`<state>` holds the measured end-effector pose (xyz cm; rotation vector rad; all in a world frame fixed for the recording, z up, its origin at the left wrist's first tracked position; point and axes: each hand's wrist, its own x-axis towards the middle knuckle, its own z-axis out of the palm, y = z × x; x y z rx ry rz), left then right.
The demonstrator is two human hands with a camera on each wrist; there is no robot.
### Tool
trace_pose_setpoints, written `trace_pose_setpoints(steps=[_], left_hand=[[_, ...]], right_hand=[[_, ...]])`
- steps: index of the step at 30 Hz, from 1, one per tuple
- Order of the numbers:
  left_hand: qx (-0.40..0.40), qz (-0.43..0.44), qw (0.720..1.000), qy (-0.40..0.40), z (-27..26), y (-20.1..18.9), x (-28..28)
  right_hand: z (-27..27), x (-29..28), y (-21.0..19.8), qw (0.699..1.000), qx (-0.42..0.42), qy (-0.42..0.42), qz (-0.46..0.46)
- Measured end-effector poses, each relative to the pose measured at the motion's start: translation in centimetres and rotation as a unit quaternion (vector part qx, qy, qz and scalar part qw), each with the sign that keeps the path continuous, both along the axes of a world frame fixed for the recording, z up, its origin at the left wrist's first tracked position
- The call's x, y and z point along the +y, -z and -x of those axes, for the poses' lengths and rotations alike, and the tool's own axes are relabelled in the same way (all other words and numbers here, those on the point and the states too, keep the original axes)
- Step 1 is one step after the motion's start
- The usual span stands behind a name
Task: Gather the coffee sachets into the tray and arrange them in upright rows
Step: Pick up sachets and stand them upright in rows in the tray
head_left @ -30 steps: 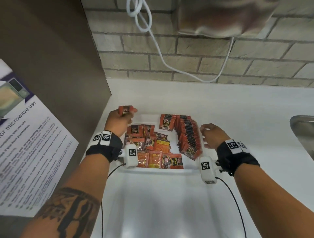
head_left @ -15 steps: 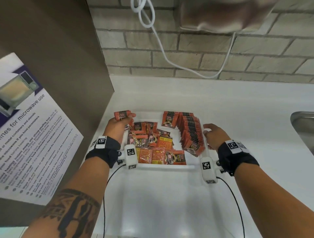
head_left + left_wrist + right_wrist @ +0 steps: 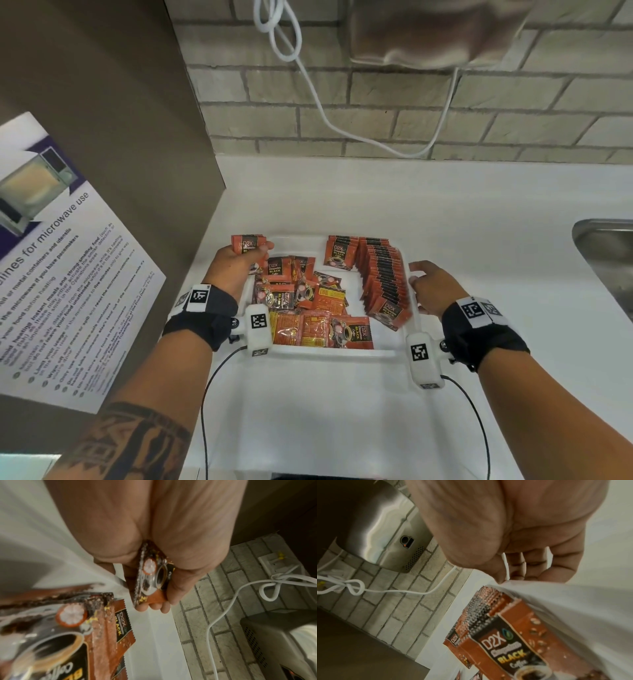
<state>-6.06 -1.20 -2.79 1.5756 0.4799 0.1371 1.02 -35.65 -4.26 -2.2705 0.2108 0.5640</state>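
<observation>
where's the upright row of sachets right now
In the head view the upright row of sachets stands along the right side of the white tray, beside the right hand, with the loose sachets heaped to its left.

A: What do the sachets (image 3: 337, 251) say?

B: "D2X", then a small blurred word, then "BLACK" in yellow and "Coffee" in script. It reads best in the right wrist view, on the nearest sachet (image 3: 508, 651). The sachet behind it (image 3: 453, 640) shows only "D2X".

A: And the one in the left hand (image 3: 236, 265)?

B: "D2X" and the top of "BLACK" on that held sachet (image 3: 247, 244). In the left wrist view a loose sachet (image 3: 122, 624) gives "D2X" and "BLACK" too.

A: Anything else?

B: The poster (image 3: 65, 274) at left: "…lines for microwave use" in large print. Its bullet lines are mostly too small; I make out "metal containers and utensils" and "strong-smelling food".
</observation>
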Motion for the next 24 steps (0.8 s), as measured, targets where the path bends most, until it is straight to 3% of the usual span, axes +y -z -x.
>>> trace_pose_setpoints(steps=[3,5,8,12,17,20,24], left_hand=[[-0.015,-0.055,0.998,-0.007,0.2,-1.1,-0.7],[-0.032,-0.106,0.994,0.015,0.3,-2.3,-1.7],[-0.03,-0.134,0.986,0.09,0.3,-4.1,-4.2],[-0.047,-0.113,0.979,0.164,-0.9,-4.8,-7.3],[-0.086,-0.106,0.974,0.179,-2.1,-4.4,-8.7],[-0.036,-0.209,0.956,0.203,-2.7,-3.8,-7.3],[0.1,-0.322,0.914,0.225,-3.6,-3.0,-5.3]], right_hand=[[0.6,0.3,-2.1,0.995,-0.078,0.031,0.043],[1.0,1.2,-4.4,0.981,-0.184,0.029,0.052],[1.6,3.7,-8.2,0.958,-0.279,-0.064,-0.012],[1.5,7.4,-10.8,0.949,-0.229,-0.2,-0.083],[-0.3,9.2,-10.9,0.949,-0.245,-0.18,-0.085],[-1.4,9.2,-11.4,0.954,-0.242,-0.172,-0.045],[-2.8,10.0,-11.5,0.961,-0.177,-0.201,0.074]])
